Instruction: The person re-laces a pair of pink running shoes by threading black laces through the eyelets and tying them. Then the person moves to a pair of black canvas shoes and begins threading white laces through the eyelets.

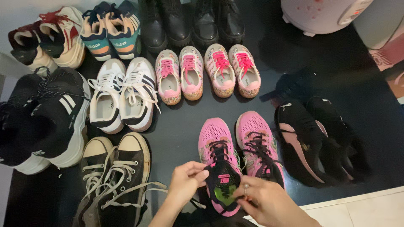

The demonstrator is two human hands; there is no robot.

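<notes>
A pair of pink mesh sneakers with black laces stands on the dark floor in front of me. My left hand (185, 181) pinches the top edge of the black tongue (223, 181) of the left pink sneaker (214, 141). On the tongue's other side, my right hand (263, 201), a ring on one finger, grips it too and pulls it back, showing a green patch inside. The right pink sneaker (256, 134) sits untouched beside it.
Other pairs surround it: black canvas sneakers (118, 176), white striped sneakers (122, 94), chunky black sneakers (46, 113), two small pink floral pairs (208, 71), black boots (191, 21), black-and-pink shoes (315, 138). A white appliance (320, 14) stands at the back right. White tile (362, 210) begins bottom right.
</notes>
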